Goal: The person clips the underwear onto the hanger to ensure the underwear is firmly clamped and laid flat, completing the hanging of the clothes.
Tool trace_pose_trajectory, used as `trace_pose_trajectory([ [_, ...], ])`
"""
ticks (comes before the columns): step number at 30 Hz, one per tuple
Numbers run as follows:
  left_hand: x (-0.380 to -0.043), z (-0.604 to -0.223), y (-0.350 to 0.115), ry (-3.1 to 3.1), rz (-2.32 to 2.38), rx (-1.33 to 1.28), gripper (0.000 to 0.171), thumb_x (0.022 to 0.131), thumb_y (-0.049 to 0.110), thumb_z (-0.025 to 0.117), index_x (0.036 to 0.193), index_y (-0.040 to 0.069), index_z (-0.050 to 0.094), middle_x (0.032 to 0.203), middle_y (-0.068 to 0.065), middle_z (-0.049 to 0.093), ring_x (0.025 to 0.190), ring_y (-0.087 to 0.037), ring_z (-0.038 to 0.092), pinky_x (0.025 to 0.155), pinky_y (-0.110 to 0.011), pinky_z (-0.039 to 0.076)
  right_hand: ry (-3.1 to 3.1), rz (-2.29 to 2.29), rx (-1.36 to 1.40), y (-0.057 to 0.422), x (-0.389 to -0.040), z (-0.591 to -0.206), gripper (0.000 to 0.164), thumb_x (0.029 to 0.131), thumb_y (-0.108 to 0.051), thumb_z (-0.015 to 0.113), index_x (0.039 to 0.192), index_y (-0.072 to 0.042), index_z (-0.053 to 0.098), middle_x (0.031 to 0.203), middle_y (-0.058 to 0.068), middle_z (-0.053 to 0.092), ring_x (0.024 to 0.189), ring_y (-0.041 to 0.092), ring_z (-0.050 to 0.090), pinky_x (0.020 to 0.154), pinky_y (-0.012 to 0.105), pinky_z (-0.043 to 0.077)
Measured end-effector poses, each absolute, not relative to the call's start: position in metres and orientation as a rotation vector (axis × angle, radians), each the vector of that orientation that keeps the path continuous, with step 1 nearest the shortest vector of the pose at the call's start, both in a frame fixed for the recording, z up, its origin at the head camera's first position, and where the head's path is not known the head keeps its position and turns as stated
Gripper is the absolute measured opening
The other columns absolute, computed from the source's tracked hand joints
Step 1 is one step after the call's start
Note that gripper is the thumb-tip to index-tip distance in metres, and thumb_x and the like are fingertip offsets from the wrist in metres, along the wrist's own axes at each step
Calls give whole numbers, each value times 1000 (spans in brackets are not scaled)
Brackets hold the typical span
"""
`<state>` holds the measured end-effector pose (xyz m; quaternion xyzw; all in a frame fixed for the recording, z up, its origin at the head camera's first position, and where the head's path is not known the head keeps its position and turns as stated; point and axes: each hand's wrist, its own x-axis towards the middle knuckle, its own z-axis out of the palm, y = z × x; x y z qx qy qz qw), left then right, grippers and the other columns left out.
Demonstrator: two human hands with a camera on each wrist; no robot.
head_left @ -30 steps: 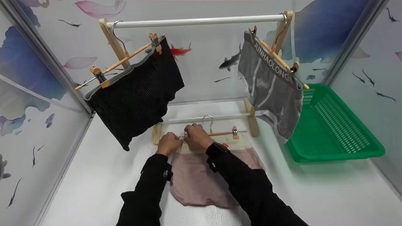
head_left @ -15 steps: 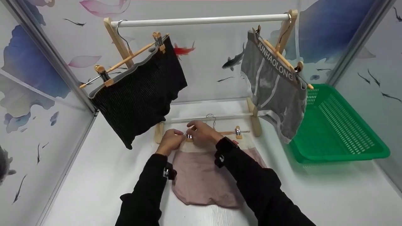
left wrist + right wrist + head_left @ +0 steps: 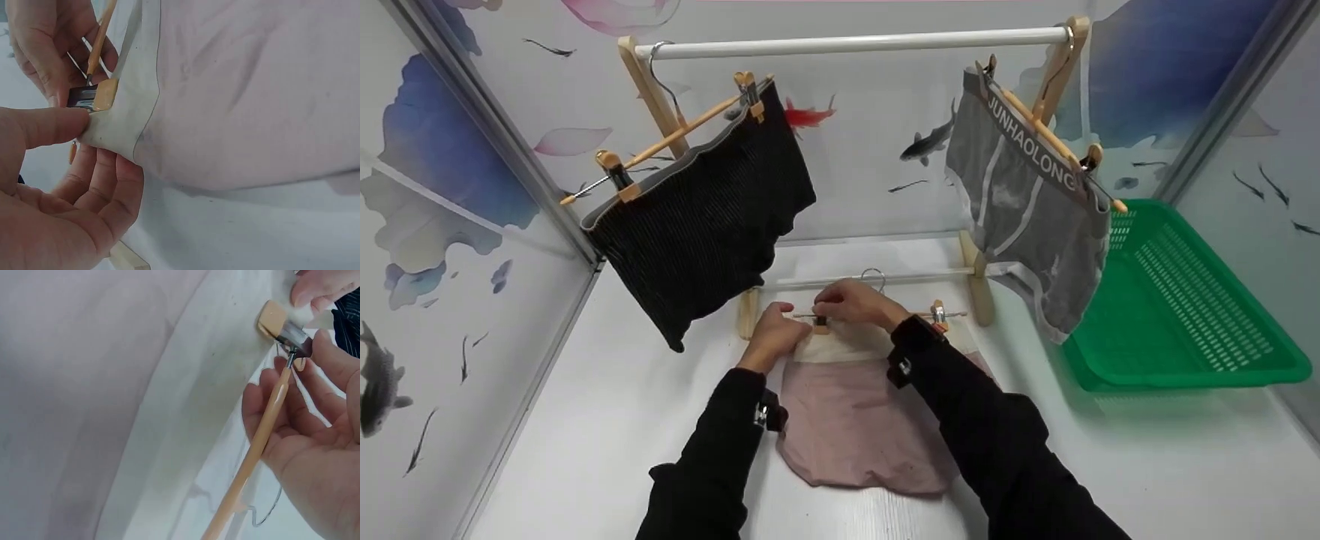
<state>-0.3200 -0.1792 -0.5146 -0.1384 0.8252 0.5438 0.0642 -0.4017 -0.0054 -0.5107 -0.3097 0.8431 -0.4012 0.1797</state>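
Observation:
A pink pair of underwear (image 3: pixel 862 420) with a cream waistband lies flat on the white table. My left hand (image 3: pixel 772 334) pinches the corner of this waistband (image 3: pixel 121 121), thumb above and fingers beneath. Right beside that thumb sits a clip (image 3: pixel 106 94) of a wooden hanger (image 3: pixel 259 439), its tan pad over the waistband's edge. With thumb and fingers, my right hand (image 3: pixel 859 304) holds the clip's dark handle end from the far side. The hanger's other clip (image 3: pixel 938 313) is at the right end of the waistband. The right hand hides part of the hanger bar.
A rack with a white top rail (image 3: pixel 847 45) stands over the work. Black ribbed underwear (image 3: pixel 705 217) hangs from it at left, grey underwear (image 3: pixel 1020 187) at right. A green basket (image 3: pixel 1192 375) stands on the right. Patterned panels (image 3: pixel 547 202) enclose the table.
My head view has shifted slightly, so the scene sits farther right. My right hand has risen off the left clip's front, which now shows. The left thumb is spread farther from its fingers.

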Motion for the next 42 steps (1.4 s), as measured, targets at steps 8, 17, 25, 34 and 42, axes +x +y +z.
trace_pose_trajectory([
  [8, -318, -518, -184, 2430, 1651, -383, 37, 87, 33, 81, 69, 11, 57, 63, 7, 42, 56, -8, 42, 53, -23, 36, 2211, -1417, -773, 0, -404, -512, 37, 100, -21, 68, 127, 5, 67, 110, 10, 73, 102, 20, 68, 90, 33, 55],
  [17, -318, -514, -188, 2419, 1738, -236, 20, 94, 15, 70, 77, 5, 69, 65, 5, 52, 60, -9, 49, 55, -22, 39, 2136, -1662, -762, 6, -411, -512, 23, 93, -12, 75, 111, 3, 75, 91, 4, 75, 85, 11, 68, 81, 25, 54],
  [25, -317, -516, -189, 2410, 1753, -144, 22, 97, 18, 68, 78, 7, 63, 62, 6, 44, 55, -8, 41, 51, -23, 34, 2082, -1691, -757, 10, -411, -513, 23, 93, -13, 76, 109, 3, 75, 93, 5, 75, 89, 16, 70, 84, 28, 56],
  [34, -316, -513, -187, 2390, 1870, -136, 19, 99, 20, 66, 96, 2, 71, 77, 2, 57, 67, -10, 50, 60, -24, 41, 2085, -1647, -815, 9, -410, -517, 29, 94, -13, 74, 113, 8, 72, 95, 5, 76, 92, 16, 70, 86, 28, 54],
  [42, -315, -514, -187, 2406, 1872, -151, 21, 99, 20, 66, 90, 1, 69, 68, 5, 51, 60, -8, 45, 55, -23, 37, 2172, -1553, -879, 5, -408, -521, 31, 96, -16, 73, 116, 8, 71, 98, 9, 76, 91, 15, 70, 82, 26, 52],
])
